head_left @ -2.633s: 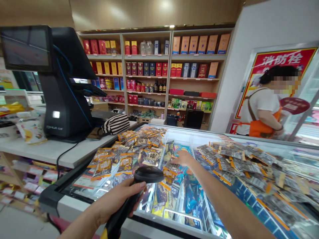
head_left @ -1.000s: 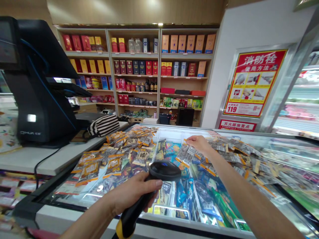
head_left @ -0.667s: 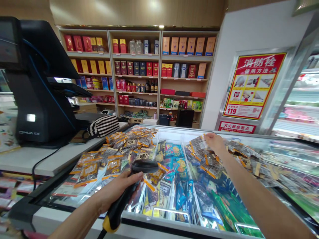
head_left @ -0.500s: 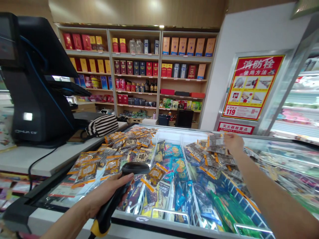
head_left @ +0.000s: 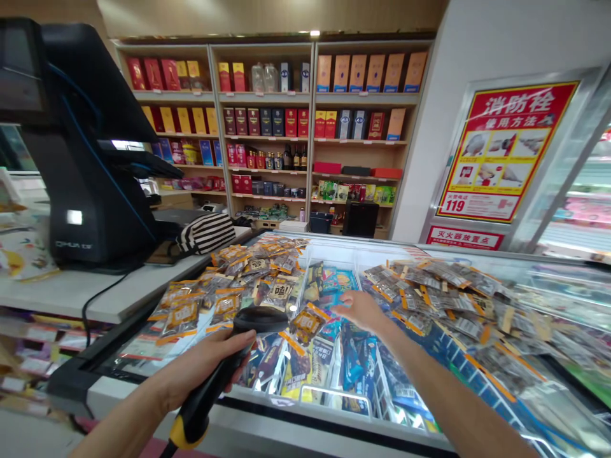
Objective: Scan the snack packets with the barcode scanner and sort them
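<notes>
The fingers [head_left: 238,346] of the left hand [head_left: 205,369] wrap the scanner [head_left: 224,369], its head aimed at the snack packets [head_left: 229,289] spread over the freezer [head_left: 334,420] lid, likely so their codes face up. The right hand [head_left: 360,310] hovers spread and empty above an orange packet [head_left: 305,321]. A register [head_left: 90,165] on the surface [head_left: 71,292] reads "CHUA"; the red poster [head_left: 501,152] shows "119".

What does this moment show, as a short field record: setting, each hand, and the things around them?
Setting: shop counter beside a glass-topped freezer chest
Left hand: gripped around a black barcode scanner with a yellow butt
Right hand: open, empty, reaching toward an orange-edged snack packet
On the glass: orange-edged packets at left, grey ones at right
Counter: black till terminal, striped pouch
</notes>
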The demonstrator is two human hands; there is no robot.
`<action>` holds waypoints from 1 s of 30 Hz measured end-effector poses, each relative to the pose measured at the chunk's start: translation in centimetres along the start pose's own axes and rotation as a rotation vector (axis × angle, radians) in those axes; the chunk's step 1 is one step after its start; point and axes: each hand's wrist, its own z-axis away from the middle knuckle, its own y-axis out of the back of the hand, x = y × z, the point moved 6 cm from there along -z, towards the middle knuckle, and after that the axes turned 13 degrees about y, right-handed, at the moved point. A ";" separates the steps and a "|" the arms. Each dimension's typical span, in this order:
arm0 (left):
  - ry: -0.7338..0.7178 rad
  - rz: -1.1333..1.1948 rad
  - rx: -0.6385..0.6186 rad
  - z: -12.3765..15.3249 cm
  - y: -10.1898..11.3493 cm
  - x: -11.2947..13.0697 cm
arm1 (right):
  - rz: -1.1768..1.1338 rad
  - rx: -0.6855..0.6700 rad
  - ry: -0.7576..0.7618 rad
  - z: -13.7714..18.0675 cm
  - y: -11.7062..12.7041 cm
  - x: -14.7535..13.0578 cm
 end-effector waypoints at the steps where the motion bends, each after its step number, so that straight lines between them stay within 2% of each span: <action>1: 0.008 0.007 0.019 0.2 0.4 -0.1 | 0.006 -0.027 0.102 0.0 -1.0 -2.1; 3: 0.018 0.027 0.051 0.6 1.0 -0.1 | 0.013 -0.076 0.287 0.4 -2.4 -5.8; 5: 0.025 0.038 0.079 0.9 1.5 -0.2 | 0.019 -0.126 0.391 0.9 -3.4 -8.4; 7: 0.029 0.041 0.088 1.1 1.6 -0.3 | 0.060 -0.146 0.398 1.3 -4.1 -9.6; 9: 0.034 0.043 0.077 1.0 1.4 -0.4 | 0.114 -0.147 0.370 1.4 -4.4 -9.7; 11: 0.032 0.036 0.072 1.0 1.1 -0.4 | 0.121 -0.138 0.340 1.2 -3.9 -8.8; 13: 0.025 0.023 0.083 1.0 0.9 -0.4 | 0.084 -0.072 0.310 0.9 -2.4 -7.0; 15: 0.024 0.008 0.069 1.0 0.5 -0.4 | 0.053 0.068 0.229 0.7 0.1 -4.3; 18: 0.012 -0.020 -0.033 1.0 -0.8 0.0 | 0.007 0.296 0.028 0.7 3.9 0.6; 20: -0.021 -0.040 -0.106 1.0 -2.0 0.4 | -0.063 0.375 -0.069 0.9 5.4 3.1; 24: -0.065 -0.078 -0.223 0.9 -4.9 1.2 | -0.240 0.366 -0.146 1.0 6.0 5.4; 27: -0.072 -0.102 -0.276 0.7 -6.8 1.5 | -0.297 0.351 -0.165 1.0 6.0 5.6; 30: -0.090 -0.112 -0.286 0.6 -7.7 1.7 | -0.266 0.326 -0.136 0.8 6.1 5.2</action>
